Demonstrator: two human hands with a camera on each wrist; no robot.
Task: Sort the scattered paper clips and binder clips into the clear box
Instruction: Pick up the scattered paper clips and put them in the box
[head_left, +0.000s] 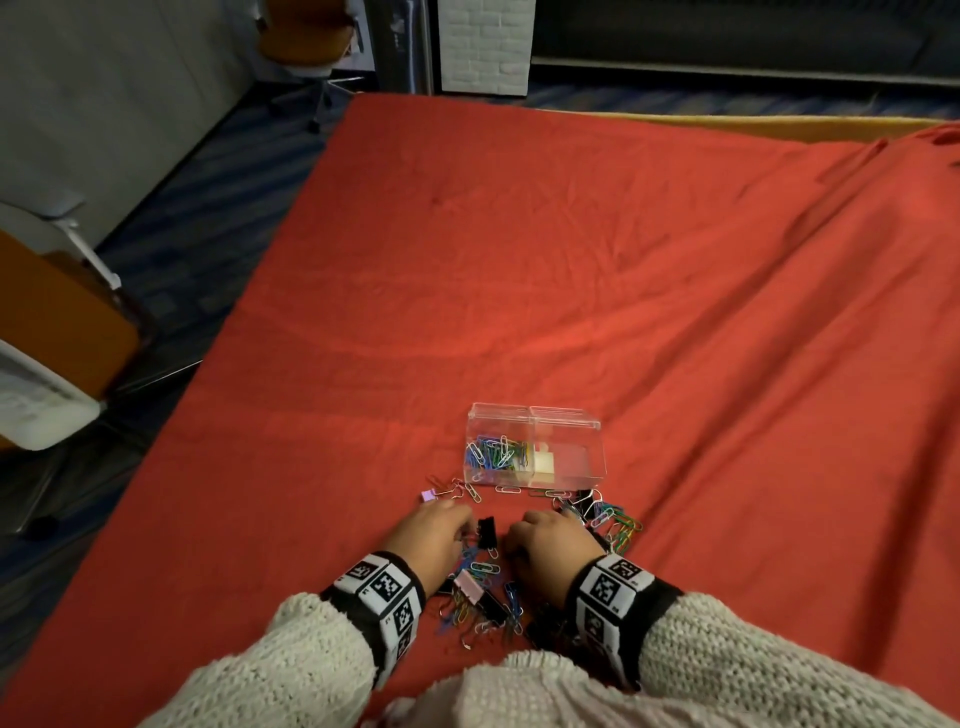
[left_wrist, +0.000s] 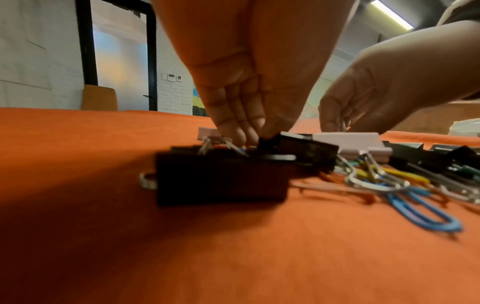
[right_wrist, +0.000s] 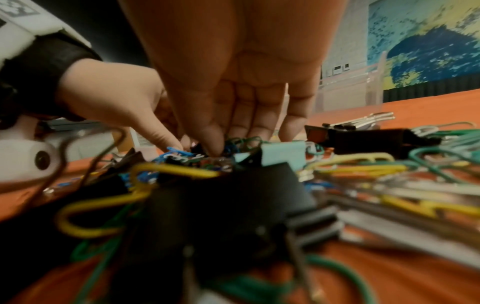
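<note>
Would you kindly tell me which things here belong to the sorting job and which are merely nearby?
Job: clear box; loose paper clips; black binder clip; pink binder clip; left hand; right hand.

Nearby: red cloth; orange chairs.

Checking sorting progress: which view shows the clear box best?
Head view: the clear box shows whole, paper clips in its left compartment. Right wrist shows only a blurred wall behind the fingers; left wrist barely shows it.
</note>
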